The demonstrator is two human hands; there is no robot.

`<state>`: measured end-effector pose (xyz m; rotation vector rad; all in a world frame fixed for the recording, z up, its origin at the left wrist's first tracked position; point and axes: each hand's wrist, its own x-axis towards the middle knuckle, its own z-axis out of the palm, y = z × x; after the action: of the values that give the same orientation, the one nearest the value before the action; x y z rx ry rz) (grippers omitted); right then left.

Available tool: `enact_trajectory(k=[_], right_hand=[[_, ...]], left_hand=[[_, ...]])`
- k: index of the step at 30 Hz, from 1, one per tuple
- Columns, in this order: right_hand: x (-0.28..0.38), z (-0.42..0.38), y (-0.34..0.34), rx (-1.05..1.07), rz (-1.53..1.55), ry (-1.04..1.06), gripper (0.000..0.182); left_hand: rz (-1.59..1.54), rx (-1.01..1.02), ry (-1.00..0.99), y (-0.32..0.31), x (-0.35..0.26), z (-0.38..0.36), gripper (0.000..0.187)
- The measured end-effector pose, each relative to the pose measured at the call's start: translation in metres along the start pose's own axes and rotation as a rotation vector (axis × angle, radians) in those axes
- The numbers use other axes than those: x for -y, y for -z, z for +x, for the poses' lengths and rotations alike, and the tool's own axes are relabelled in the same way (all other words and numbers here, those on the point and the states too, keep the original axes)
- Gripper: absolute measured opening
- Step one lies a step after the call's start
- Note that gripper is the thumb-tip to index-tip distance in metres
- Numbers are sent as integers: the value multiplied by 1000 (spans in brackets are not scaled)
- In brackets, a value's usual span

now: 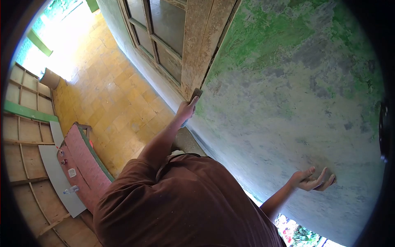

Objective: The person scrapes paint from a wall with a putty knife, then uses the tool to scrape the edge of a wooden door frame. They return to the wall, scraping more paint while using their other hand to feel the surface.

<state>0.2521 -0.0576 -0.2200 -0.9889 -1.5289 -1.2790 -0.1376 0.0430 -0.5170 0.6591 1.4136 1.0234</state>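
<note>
The left hand [186, 109] was closed around a small dark block [196, 94], arm stretched out full. The block looked flat and rectangular, dull brown-grey, with only its upper end showing above the fingers. It was pressed against the wall [288, 103] just beside the door frame [197, 49], right where the plaster met the wood. What kind of block it was, I could not tell from where I stood.

The right hand [313, 180] was well apart from it, further along the same wall. It held nothing. Its fingers were spread and slightly curled, with the tips resting on the plaster.

The wall was rough and patchy, grey for the most part, with green stains in streaks and blotches. The frame was worn and pale, the paint scuffed off in places. Beside it stood a door [158, 33] with panes set in it.

The person wore a brown shirt [181, 201], which filled the lower part of the view.

Behind them lay a floor [111, 94] of yellow tiles, bright with sun at the far end. A bench [88, 164] with a pink top stood near a timber-framed partition [24, 136], with a clear bottle [70, 190] and a few small bits lying along its edge.
</note>
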Motion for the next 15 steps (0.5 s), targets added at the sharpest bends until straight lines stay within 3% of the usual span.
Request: enact_trajectory(k=[10, 15], right_hand=[[10, -3, -3, 0, -1, -52, 38], [10, -5, -4, 4, -40, -55, 37]], left_hand=[[130, 5, 9, 28, 52, -17, 62], [214, -27, -37, 17, 23, -6, 62]])
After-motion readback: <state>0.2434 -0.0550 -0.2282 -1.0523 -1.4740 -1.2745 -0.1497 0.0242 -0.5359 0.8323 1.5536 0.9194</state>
